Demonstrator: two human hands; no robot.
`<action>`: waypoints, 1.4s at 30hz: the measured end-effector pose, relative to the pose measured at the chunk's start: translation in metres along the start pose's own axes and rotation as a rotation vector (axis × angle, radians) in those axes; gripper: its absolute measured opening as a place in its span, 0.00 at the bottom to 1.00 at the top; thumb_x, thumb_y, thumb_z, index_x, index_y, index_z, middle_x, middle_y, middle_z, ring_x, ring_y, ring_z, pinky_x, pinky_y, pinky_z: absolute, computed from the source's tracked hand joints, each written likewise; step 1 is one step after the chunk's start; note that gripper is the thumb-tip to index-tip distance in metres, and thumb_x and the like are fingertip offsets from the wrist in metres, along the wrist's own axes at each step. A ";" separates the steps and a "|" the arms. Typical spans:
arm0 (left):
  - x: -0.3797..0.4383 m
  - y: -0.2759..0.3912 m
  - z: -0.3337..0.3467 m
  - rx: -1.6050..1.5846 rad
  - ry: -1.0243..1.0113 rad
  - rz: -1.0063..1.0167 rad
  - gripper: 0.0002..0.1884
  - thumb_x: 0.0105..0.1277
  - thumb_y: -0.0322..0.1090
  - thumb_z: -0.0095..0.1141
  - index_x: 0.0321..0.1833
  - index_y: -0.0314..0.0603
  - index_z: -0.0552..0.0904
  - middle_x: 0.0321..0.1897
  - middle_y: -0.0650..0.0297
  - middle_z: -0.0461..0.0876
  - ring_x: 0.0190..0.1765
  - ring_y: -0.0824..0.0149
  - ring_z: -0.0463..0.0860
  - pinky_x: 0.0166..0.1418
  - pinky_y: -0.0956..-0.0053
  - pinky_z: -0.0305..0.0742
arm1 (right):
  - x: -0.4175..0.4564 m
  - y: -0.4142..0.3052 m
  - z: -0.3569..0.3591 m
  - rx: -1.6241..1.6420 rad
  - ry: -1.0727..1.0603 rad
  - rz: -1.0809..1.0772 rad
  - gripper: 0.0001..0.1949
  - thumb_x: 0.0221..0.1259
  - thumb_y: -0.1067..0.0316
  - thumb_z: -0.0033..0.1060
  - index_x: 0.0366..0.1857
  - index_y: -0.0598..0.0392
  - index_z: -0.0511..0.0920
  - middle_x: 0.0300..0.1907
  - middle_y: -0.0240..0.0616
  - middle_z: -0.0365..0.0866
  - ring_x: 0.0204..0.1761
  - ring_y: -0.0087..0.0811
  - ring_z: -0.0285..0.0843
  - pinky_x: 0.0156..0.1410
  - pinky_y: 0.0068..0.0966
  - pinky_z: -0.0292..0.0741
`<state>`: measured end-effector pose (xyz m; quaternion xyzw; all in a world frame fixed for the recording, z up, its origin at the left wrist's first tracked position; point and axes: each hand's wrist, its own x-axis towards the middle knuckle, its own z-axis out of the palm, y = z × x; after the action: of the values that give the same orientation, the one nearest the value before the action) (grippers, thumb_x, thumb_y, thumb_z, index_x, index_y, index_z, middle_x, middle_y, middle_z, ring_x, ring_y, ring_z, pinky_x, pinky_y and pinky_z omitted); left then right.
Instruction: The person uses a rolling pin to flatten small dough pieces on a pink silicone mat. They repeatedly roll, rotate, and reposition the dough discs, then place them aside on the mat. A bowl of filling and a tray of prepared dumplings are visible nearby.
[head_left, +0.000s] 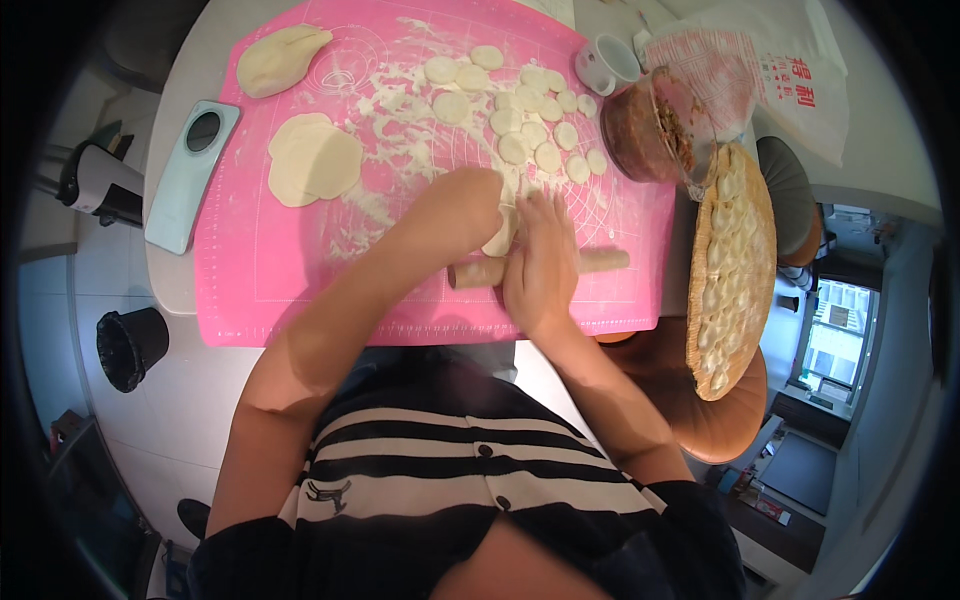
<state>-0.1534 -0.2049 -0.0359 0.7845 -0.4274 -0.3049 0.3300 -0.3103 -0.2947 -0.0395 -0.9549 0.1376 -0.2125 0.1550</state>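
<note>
My left hand (469, 202) is curled, its fingertips pinching the edge of a small flattened dough piece (498, 238). Across a wooden rolling pin (478, 273) lies my right hand (541, 262), palm down with its fingers stretched forward, slightly blurred; the pin passes under the palm. Beyond both hands several small dough discs (514, 148) rest on a floured pink silicone mat (405, 289). Larger flat dough rounds (313, 161), overlapping, lie left of my left hand, with a dough lump (281, 60) farther back.
A glass bowl of filling (637, 131) and a white mug (607, 64) stand at the right, beside a plastic bag (795, 67). A woven tray (761, 292) of shaped dumplings is right of the mat, above a brown chair (660, 390). A phone (191, 176) lies left.
</note>
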 end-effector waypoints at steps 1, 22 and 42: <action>-0.005 -0.002 0.000 0.020 -0.022 -0.006 0.13 0.62 0.38 0.62 0.38 0.31 0.84 0.37 0.44 0.84 0.44 0.42 0.84 0.48 0.51 0.78 | -0.010 0.000 -0.006 0.002 -0.017 -0.035 0.27 0.59 0.80 0.49 0.66 0.64 0.71 0.67 0.65 0.72 0.73 0.70 0.63 0.76 0.57 0.61; -0.027 -0.002 -0.013 0.144 0.036 0.013 0.11 0.64 0.37 0.62 0.35 0.33 0.82 0.32 0.46 0.83 0.41 0.42 0.83 0.47 0.50 0.77 | 0.001 -0.011 0.000 -0.017 -0.054 0.031 0.25 0.63 0.76 0.50 0.66 0.62 0.72 0.70 0.62 0.69 0.75 0.68 0.60 0.79 0.56 0.57; -0.031 -0.001 -0.024 0.152 0.052 -0.021 0.13 0.62 0.38 0.64 0.34 0.32 0.82 0.30 0.45 0.83 0.38 0.41 0.83 0.45 0.50 0.77 | 0.023 -0.008 0.018 -0.079 -0.038 -0.010 0.31 0.60 0.73 0.51 0.72 0.64 0.67 0.75 0.66 0.61 0.76 0.68 0.56 0.79 0.56 0.57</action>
<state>-0.1486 -0.1715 -0.0159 0.8195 -0.4323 -0.2547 0.2770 -0.2810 -0.2908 -0.0437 -0.9648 0.1380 -0.1894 0.1190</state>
